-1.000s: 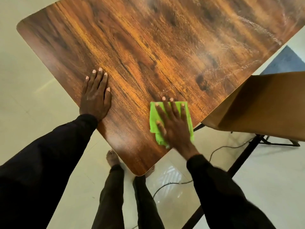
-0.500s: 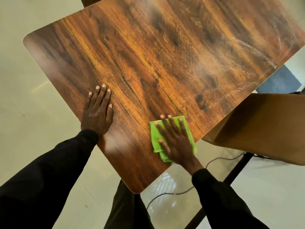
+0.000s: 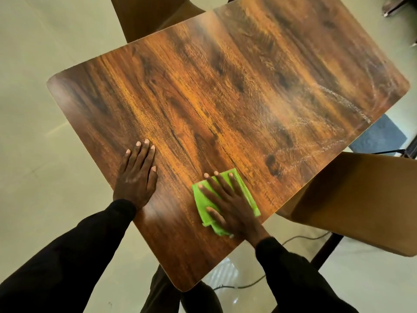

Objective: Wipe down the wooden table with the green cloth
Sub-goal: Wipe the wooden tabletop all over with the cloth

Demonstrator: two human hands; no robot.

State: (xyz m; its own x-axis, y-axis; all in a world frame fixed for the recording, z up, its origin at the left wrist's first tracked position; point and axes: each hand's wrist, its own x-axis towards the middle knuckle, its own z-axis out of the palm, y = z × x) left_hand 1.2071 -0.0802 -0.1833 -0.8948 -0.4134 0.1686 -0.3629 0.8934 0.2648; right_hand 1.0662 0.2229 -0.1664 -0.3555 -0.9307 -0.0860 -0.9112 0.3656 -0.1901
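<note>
legs: dark trousers (image 3: 162,299) at the very near edge, partly hidden under the table's near corner.
sleeves: a black left sleeve (image 3: 67,256) reaches in from the near left and a black right sleeve (image 3: 293,279) from the near right.
cable: a thin cable (image 3: 248,284) lies on the floor at near right, below the right sleeve.
right hand: the right hand (image 3: 230,206) lies flat on the cloth, palm down, fingers straight and a little spread, pointing far and slightly left. it presses the cloth, with no clench or pinch.
green cloth: the green cloth (image 3: 199,201) is folded and bright, on the tabletop close to the near right edge. the hand covers most of it. green shows left of the thumb, past the fingertips and right of the little finger.
left hand: the left hand (image 3: 135,177) is released and flat on bare wood, left of the cloth and apart from it, fingers close together. it holds nothing.
wooden table: the wooden table (image 3: 225,98) has a brown and orange grain and rounded corners. it sits diagonally, one corner pointing near.
streaks: pale smeary marks (image 3: 338,98) on the far right part of the top.
right chair: a tan chair (image 3: 361,199) just beside the table's right edge. cannot tell if they touch.
far chair: another tan chair (image 3: 153,16) at the far edge, partly hidden by the top.
mat: a blue-grey mat (image 3: 381,136) on the floor, far right.
floor: pale and glossy (image 3: 33,154).
</note>
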